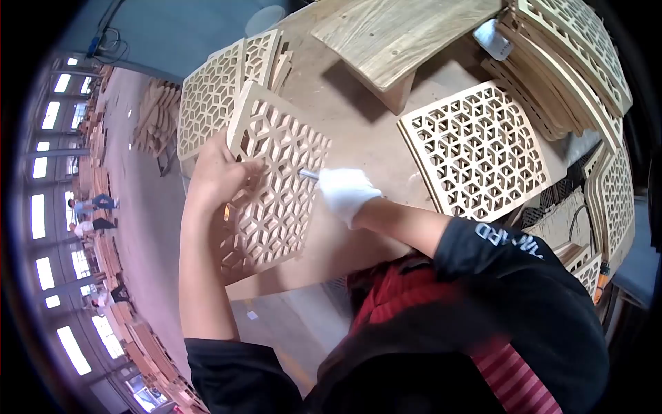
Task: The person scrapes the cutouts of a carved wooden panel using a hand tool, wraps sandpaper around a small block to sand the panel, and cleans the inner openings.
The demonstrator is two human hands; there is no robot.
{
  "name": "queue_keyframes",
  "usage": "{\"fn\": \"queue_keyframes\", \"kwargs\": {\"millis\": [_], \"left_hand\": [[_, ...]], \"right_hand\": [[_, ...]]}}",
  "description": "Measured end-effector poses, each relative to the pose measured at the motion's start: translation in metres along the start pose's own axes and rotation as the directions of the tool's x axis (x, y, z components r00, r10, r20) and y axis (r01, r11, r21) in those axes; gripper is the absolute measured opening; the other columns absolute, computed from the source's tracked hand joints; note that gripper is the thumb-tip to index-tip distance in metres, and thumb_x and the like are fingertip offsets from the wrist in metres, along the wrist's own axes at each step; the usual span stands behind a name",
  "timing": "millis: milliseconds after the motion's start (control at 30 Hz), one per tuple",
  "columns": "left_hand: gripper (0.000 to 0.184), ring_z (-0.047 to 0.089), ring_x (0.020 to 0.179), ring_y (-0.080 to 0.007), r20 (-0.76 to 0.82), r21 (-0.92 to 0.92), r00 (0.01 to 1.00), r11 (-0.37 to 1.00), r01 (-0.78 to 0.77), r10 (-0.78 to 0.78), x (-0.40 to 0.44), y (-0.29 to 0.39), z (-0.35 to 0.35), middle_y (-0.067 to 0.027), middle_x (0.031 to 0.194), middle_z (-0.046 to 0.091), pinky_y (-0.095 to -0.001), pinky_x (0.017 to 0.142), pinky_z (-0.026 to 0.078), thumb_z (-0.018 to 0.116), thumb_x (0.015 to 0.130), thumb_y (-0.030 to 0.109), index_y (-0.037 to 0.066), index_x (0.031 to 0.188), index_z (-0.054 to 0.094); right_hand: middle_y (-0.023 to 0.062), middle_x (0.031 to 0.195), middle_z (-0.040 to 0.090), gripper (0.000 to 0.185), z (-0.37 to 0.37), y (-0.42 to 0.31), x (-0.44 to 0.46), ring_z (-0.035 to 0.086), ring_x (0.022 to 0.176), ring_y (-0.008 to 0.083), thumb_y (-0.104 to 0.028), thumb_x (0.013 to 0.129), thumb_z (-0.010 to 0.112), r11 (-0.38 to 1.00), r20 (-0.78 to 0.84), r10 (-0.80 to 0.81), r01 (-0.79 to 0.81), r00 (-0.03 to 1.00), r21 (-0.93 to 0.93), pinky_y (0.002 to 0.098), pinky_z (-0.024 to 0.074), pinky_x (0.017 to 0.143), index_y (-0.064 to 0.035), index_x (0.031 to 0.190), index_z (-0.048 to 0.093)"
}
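A wooden lattice panel [279, 186] with a cut-out geometric pattern is held tilted over the workbench [358, 141]. My left hand [224, 172], bare, is closed around the panel's left edge, with the thumb on its face. In a white glove, my right hand [348, 192] is closed on a slim metal rod [308, 174]. The rod's end meets the panel's openings near its right part; whether it goes inside one I cannot tell. Most of the rod is hidden in the glove.
More lattice panels [207, 103] are stacked at the back left, and another pair [476, 148] lies to the right. A small wooden stand [407, 34] is at the back. Curved panels [572, 62] pile up at far right. People [96, 224] are in the distant hall.
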State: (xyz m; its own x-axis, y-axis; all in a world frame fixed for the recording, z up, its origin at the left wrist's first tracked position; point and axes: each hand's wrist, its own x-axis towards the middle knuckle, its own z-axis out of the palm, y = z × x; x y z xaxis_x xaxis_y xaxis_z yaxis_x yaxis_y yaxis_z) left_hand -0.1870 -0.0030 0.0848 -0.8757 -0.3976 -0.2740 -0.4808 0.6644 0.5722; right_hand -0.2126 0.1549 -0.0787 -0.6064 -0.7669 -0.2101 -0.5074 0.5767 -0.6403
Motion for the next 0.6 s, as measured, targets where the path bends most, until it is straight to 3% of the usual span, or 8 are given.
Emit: {"fn": "queue_keyframes", "kwargs": {"millis": [67,133,200,300,400,467,533,600], "left_hand": [[0.043,0.066,0.081,-0.015,0.073,-0.035,0.995,0.997,0.075,-0.072,0.007,-0.009,-0.003,-0.0101,0.09,0.068,-0.0285,0.071,0.054,0.069,0.075,-0.013,-0.005,0.115,0.056],[0.042,0.066,0.08,-0.0154,0.071,-0.128,0.997,0.991,0.038,-0.03,0.006,-0.007,-0.001,-0.0106,0.09,0.068,-0.0288,0.07,0.054,0.068,0.075,-0.014,-0.005,0.114,0.056],[0.04,0.066,0.079,-0.0155,0.062,-0.116,0.997,0.992,0.055,-0.048,0.005,0.001,-0.002,-0.0107,0.089,0.069,-0.0288,0.069,0.054,0.068,0.075,-0.014,-0.006,0.113,0.056],[0.038,0.066,0.078,-0.0157,0.042,-0.046,0.999,0.999,0.007,-0.005,0.009,-0.006,-0.004,-0.0107,0.087,0.069,-0.0292,0.068,0.055,0.067,0.075,-0.015,-0.006,0.111,0.057],[0.036,0.066,0.072,-0.0153,0.066,-0.063,0.997,0.997,0.042,-0.038,0.01,-0.008,-0.004,-0.0113,0.084,0.068,-0.0296,0.062,0.054,0.066,0.077,-0.014,-0.006,0.111,0.057],[0.037,0.064,0.065,-0.014,0.084,-0.077,0.996,0.996,0.043,-0.037,0.009,-0.007,-0.004,-0.0126,0.08,0.067,-0.0291,0.055,0.051,0.065,0.078,-0.011,-0.007,0.113,0.055],[0.037,0.064,0.065,-0.0145,0.063,-0.135,0.998,0.991,0.017,-0.009,0.007,0.001,-0.003,-0.012,0.08,0.067,-0.029,0.055,0.052,0.065,0.079,-0.012,-0.006,0.114,0.055],[0.037,0.064,0.066,-0.0148,0.061,-0.117,0.998,0.993,0.018,-0.011,0.006,-0.005,-0.002,-0.0115,0.08,0.067,-0.0292,0.055,0.052,0.064,0.079,-0.012,-0.006,0.114,0.055]], "right_hand": [[0.0197,0.082,0.068,0.013,-0.005,0.0,-0.01,0.07,0.076,0.0354,-0.005,0.085,0.057,0.999,-0.004,-0.035,0.035,0.999,0.01,0.0422,0.0567,0.069,0.0004,0.096,0.062],[0.0194,0.086,0.069,0.013,0.009,-0.006,0.024,0.069,0.079,0.0362,-0.004,0.083,0.058,0.999,0.168,-0.026,0.033,0.985,-0.036,0.0425,0.0565,0.07,0.0004,0.093,0.063],[0.0187,0.084,0.071,0.015,0.02,-0.008,0.031,0.071,0.078,0.0348,-0.005,0.081,0.061,0.992,0.029,-0.081,0.084,0.996,-0.098,0.0424,0.0567,0.067,0.0003,0.093,0.067],[0.0184,0.082,0.07,0.012,0.007,-0.002,0.005,0.07,0.076,0.0352,-0.002,0.08,0.059,0.998,-0.057,0.02,-0.016,0.998,0.06,0.0442,0.0563,0.066,0.0005,0.089,0.067],[0.0184,0.082,0.069,0.013,-0.003,0.005,-0.008,0.07,0.074,0.0357,-0.004,0.084,0.054,0.998,0.002,-0.06,0.06,0.998,-0.028,0.0461,0.0557,0.065,0.0006,0.085,0.066],[0.0194,0.088,0.07,0.016,0.001,-0.004,0.014,0.071,0.08,0.0335,-0.003,0.08,0.059,0.999,0.07,-0.014,0.017,0.997,-0.045,0.0423,0.0576,0.069,0.0,0.093,0.069],[0.0192,0.086,0.07,0.022,-0.001,-0.016,0.026,0.071,0.082,0.032,-0.001,0.073,0.068,0.977,0.106,-0.105,0.123,0.989,-0.177,0.0389,0.0568,0.069,0.0006,0.094,0.062],[0.0192,0.083,0.069,0.019,0.002,-0.011,0.019,0.071,0.08,0.0325,-0.002,0.073,0.067,0.991,0.048,-0.064,0.069,0.997,-0.117,0.0391,0.0567,0.068,0.0003,0.092,0.064]]}}
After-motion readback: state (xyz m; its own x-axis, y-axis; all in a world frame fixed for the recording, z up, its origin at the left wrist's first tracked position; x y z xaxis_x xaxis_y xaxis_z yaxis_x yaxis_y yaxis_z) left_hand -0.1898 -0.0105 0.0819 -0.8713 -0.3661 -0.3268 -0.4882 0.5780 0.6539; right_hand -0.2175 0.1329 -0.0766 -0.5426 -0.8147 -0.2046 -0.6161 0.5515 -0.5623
